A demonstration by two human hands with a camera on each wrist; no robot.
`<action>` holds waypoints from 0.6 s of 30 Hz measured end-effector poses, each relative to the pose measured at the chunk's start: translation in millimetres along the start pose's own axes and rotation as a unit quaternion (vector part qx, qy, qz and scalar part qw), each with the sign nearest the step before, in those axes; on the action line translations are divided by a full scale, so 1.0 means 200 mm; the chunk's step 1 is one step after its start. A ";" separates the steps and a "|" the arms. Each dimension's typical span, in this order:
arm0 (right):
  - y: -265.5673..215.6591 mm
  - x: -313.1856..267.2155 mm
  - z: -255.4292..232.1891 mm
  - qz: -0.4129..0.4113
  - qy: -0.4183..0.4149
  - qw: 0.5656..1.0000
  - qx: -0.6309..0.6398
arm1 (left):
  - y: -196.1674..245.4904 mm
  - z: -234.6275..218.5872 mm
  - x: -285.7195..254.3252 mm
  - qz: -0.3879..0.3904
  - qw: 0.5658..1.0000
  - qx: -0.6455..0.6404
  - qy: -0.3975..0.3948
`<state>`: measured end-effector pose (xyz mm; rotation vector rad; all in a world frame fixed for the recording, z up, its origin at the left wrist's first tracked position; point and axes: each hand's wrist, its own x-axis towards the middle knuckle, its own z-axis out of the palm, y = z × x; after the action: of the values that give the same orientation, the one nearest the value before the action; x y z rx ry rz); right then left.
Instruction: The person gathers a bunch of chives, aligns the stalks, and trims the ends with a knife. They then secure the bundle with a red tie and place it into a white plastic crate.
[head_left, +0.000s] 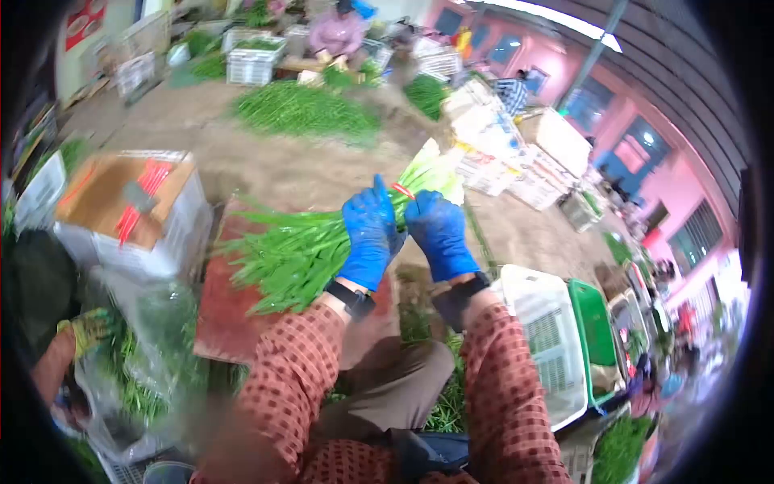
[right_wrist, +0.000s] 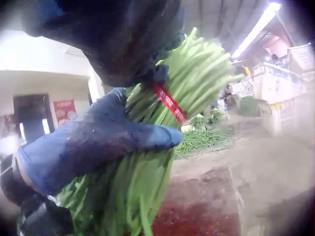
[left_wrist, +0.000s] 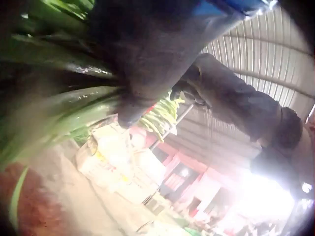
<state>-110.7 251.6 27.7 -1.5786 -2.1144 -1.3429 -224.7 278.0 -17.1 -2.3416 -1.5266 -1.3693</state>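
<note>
Green leafy stalks point(head_left: 302, 250) lie in one bunch, their pale ends point(head_left: 431, 168) toward the upper right. Around the stalks near those ends runs a red band point(head_left: 402, 191), printed with pale marks in the right wrist view. My blue-gloved left hand point(head_left: 369, 234) grips the bunch just below the band, its thumb point(right_wrist: 160, 136) across the stalks. My gloved right hand point(head_left: 439, 234) is curled at the band, its fingertips against it; the fingers' inner side is hidden. In the left wrist view the left hand point(left_wrist: 147, 44) is dark and close.
Beneath the bunch is a red board point(head_left: 218, 323). A white box point(head_left: 173, 234) stands left, white and green baskets point(head_left: 548, 355) right. Past them are a heap of greens point(head_left: 302, 113), stacked cartons point(head_left: 484, 137) and a seated person point(head_left: 337, 34). Another gloved hand point(head_left: 89, 331) shows at lower left.
</note>
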 end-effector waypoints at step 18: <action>0.86 -1.00 -1.41 0.364 -0.071 0.718 0.589 | 1.26 -0.41 -0.45 -0.083 0.406 -0.801 -0.433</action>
<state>17.2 -85.9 162.2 -1.5029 -1.4324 0.4009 -101.1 45.0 74.9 -4.4978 0.8200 -2.3821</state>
